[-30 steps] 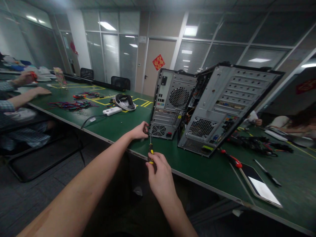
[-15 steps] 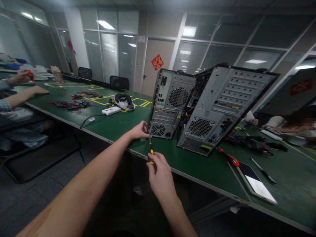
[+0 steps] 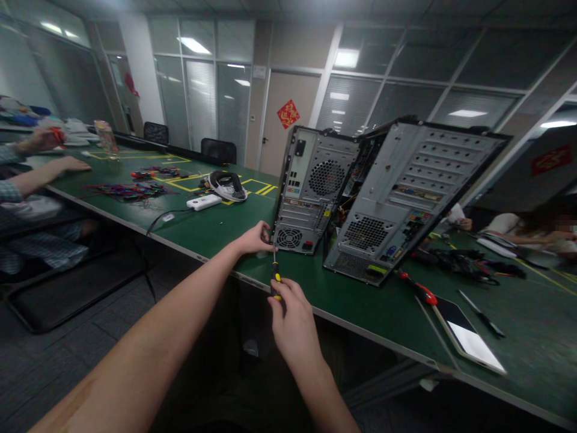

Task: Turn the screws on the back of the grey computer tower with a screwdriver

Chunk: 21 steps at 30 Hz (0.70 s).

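My right hand is closed around the black and yellow handle of a screwdriver. Its metal shaft points up and away to the lower left corner of the nearer computer case, whose rear panel with fan grilles and ports faces me. Beside that corner, my left hand has its fingers curled together close to the screwdriver's tip. Whatever lies between those fingers is too small to make out. To the right a second, larger computer case stands at a slant, close against the first.
A red-handled tool, a phone and a pen lie on the green table at right. Leftward are a white power strip, a corded device and bundled wires. Other people sit at both sides.
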Each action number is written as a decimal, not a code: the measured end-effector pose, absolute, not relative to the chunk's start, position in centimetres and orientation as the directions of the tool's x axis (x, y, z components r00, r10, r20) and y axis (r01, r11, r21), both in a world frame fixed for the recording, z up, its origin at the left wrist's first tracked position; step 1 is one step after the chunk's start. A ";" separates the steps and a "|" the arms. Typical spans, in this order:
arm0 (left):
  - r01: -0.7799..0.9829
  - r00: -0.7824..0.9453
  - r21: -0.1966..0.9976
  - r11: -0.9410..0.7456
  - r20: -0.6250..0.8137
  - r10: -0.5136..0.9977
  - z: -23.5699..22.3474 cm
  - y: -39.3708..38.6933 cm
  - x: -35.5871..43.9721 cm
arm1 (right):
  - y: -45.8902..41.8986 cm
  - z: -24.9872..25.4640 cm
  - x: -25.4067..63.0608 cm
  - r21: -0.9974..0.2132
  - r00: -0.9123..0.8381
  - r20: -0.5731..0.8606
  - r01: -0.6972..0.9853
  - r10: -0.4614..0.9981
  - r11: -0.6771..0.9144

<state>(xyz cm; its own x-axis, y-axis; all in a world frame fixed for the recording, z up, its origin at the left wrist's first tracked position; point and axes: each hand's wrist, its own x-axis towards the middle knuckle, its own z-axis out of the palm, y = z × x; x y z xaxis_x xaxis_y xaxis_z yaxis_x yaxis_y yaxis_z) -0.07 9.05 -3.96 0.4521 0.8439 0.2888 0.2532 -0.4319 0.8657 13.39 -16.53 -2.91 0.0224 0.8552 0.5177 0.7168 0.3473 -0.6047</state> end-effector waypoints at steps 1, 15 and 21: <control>0.253 0.452 0.867 -0.430 0.287 0.844 -3.9 9.0 -0.1 | -16.5 -2.9 13.4 -0.604 0.021 0.519 0.717 0.855 0.348; 0.271 0.456 0.859 -0.435 0.284 0.844 -3.9 9.0 -0.1 | -16.7 -2.5 13.3 -0.596 0.007 0.472 0.739 0.881 0.313; 0.257 0.459 0.861 -0.438 0.290 0.840 -4.0 9.1 -0.1 | -16.6 -2.5 13.3 -0.591 0.005 0.475 0.743 0.880 0.315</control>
<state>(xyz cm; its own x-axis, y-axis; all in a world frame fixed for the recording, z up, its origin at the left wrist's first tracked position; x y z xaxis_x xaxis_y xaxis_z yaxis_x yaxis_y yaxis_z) -0.12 9.07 -4.00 0.4591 0.8399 0.2896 0.2574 -0.4378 0.8614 13.34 -16.64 -2.52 0.0053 0.8798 0.4753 0.7430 0.3147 -0.5908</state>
